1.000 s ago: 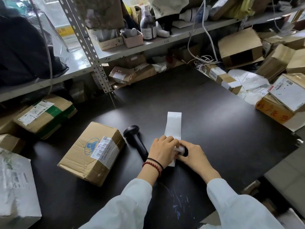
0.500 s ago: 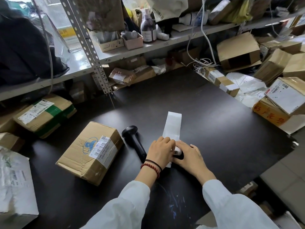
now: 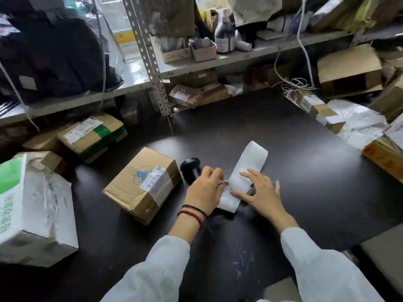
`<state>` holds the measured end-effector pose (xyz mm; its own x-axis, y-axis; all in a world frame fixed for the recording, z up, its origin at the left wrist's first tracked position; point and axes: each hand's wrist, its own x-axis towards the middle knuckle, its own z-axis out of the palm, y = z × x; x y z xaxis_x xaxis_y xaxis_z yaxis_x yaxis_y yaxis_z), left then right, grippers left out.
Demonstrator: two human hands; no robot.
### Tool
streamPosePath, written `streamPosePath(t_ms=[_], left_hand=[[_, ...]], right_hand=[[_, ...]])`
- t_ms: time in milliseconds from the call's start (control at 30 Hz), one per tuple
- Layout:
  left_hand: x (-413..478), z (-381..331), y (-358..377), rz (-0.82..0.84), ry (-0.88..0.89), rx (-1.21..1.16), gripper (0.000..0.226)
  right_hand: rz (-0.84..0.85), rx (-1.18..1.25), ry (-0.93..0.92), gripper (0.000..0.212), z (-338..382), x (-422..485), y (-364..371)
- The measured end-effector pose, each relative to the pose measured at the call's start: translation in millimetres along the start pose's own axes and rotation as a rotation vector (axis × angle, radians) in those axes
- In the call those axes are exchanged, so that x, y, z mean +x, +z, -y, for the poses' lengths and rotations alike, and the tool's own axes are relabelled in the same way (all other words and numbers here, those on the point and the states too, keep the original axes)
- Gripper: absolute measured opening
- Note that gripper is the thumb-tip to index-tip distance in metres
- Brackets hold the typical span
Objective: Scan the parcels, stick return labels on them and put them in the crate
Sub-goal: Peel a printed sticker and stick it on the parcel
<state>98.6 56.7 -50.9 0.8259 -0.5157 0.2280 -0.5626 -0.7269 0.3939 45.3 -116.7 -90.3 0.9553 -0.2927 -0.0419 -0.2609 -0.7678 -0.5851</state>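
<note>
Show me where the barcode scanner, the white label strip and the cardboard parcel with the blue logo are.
barcode scanner (image 3: 190,165): head view, on its black rounded head.
white label strip (image 3: 254,159): head view, on the blank upper part, beyond the hands.
cardboard parcel with the blue logo (image 3: 130,182): head view, on its brown top face, left of the logo.

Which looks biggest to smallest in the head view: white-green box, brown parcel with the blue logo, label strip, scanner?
1. White-green box, though nearest the camera.
2. Brown parcel.
3. Label strip, partly under both hands.
4. Scanner, mostly hidden, so unsure.
</note>
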Motion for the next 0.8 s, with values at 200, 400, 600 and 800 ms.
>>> streamPosePath(t_ms=[200, 400, 600, 800], left_hand=[[-16, 18, -36, -0.102, -0.178, -0.058, 0.020], [-38, 42, -69, -0.278, -0.351, -0.090, 0.026], [-57, 66, -87, -0.421, -0.452, 0.108, 0.052], [-69, 90, -107, -0.414, -0.709, 0.195, 0.062]], right_hand=[[0.087, 0.517, -0.231, 0.013, 68, 6, 3], [0.139, 0.589, -0.347, 0.012, 127, 20, 18], [0.292, 0.533, -0.448, 0.013, 192, 39, 30], [0.386, 0.361, -0.416, 0.014, 228, 70, 38]])
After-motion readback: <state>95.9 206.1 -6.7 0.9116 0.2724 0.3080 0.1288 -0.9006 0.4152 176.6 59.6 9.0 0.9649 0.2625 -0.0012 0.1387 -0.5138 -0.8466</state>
